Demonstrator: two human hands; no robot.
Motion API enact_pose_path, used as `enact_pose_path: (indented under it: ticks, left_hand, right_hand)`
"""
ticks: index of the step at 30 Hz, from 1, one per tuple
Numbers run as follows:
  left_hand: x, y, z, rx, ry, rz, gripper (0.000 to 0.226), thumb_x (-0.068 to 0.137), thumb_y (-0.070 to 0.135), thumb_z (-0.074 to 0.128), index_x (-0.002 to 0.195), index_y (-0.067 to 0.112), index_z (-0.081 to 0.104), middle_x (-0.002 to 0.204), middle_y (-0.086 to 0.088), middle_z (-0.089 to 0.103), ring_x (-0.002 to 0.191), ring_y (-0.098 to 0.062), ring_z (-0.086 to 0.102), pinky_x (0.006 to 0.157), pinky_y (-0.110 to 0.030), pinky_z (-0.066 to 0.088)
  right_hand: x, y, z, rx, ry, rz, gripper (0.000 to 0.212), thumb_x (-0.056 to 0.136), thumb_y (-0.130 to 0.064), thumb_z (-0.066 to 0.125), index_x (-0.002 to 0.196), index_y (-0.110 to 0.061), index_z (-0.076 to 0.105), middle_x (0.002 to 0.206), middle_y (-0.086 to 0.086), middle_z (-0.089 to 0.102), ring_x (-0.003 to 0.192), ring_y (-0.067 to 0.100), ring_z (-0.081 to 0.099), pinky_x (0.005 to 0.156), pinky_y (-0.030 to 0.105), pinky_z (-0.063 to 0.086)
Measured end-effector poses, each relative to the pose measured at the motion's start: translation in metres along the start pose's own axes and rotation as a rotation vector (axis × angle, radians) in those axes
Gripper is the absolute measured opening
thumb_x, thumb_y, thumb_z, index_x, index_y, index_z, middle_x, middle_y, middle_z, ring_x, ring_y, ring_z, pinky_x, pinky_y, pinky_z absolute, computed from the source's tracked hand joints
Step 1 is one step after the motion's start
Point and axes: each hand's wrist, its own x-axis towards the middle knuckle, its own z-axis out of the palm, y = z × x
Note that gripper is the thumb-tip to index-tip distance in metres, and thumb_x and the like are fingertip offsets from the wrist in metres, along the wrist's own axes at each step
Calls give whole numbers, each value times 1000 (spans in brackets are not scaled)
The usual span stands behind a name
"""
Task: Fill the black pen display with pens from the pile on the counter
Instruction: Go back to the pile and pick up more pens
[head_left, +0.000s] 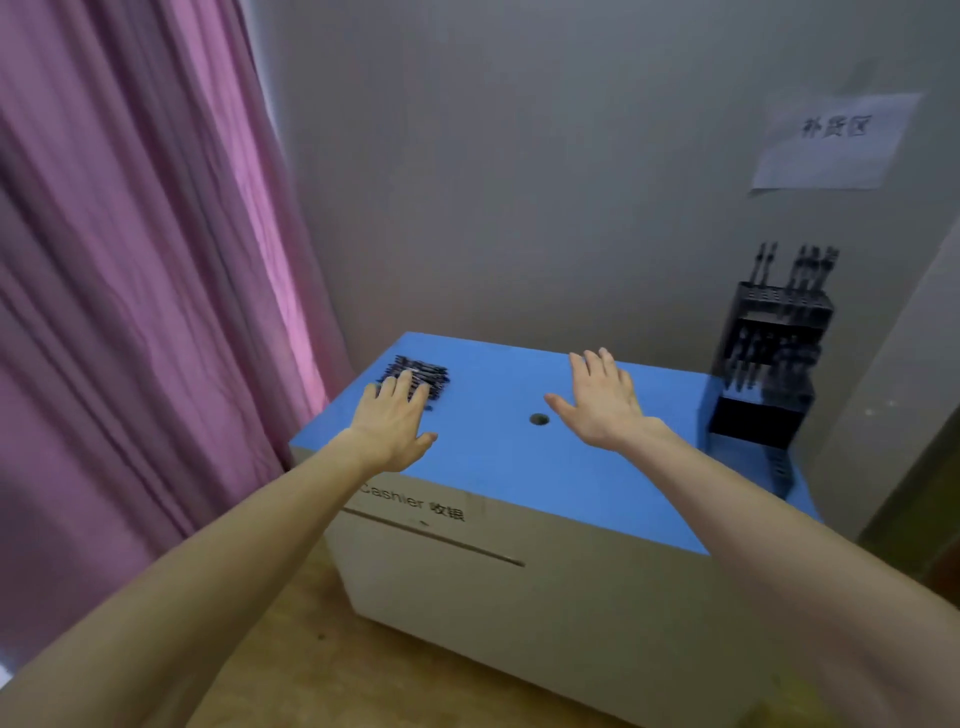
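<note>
We see the left hand (390, 422) flat, fingers straight, reaching onto the pen pile (418, 375) at the tabletop's (498, 478) far left corner. Right hand (602, 402) spread, empty. Pen display (769, 358) far right. Risk: a sweeping grab rolls pens off the nearby edge.

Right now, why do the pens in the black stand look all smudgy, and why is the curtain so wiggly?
In the head view, the black pen display is smeared by motion blur, so its pens double up. The pile of pens is blurry too. The pink curtain bends because the wide-angle lens curves the edges. Light glows through it beside the counter.
</note>
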Motion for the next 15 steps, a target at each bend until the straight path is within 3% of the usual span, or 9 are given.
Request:
enact_pose_path:
  ticks: [8,15]
  left_hand:
    - [-5,-122,42,-18,-12,-37,78,102,60,36,160,11,14,163,-19,18,144,-37,29,118,-51,28]
    - [9,-182,73,-49,-46,-27,75,102,61,36,157,12,23,154,-17,31,137,-35,38,113,-48,34]
  right_hand:
    - [42,-141,20,-111,-46,-131,77,105,-55,36,160,-7,13,166,14,16,156,32,0,124,50,13]
    - [76,-199,32,-192,-83,-162,75,104,-55,38,158,-7,17,162,14,23,156,34,4,123,52,17]
